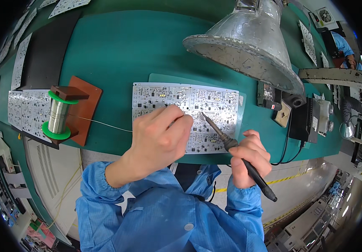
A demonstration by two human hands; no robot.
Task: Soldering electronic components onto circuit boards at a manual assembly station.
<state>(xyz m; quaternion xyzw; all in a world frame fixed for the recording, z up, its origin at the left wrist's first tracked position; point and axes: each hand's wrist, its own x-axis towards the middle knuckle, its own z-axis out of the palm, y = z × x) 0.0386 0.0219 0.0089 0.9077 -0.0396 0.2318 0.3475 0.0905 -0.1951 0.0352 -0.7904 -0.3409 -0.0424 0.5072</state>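
A white circuit board panel (pixel 164 93), dense with small parts, lies on the green mat in front of me. My right hand (pixel 251 159) grips a soldering iron (pixel 254 174) by its dark handle. The iron's tip points up and left and reaches the middle of the panel. Over the panel's left half, my left hand (pixel 162 134) is closed with its fingertips pinched. Thin solder wire (pixel 105 124) runs into it from a green-flanged spool (pixel 59 114) at the left. The wire's end is hidden behind the fingers.
A dented metal cone hood (pixel 252 46) hangs at the upper right. Beyond my right hand stand a black box (pixel 303 119) with cables and a small tan block (pixel 282 114). The spool's brown stand (pixel 90 98) is at left, beside more circuit boards (pixel 29 107).
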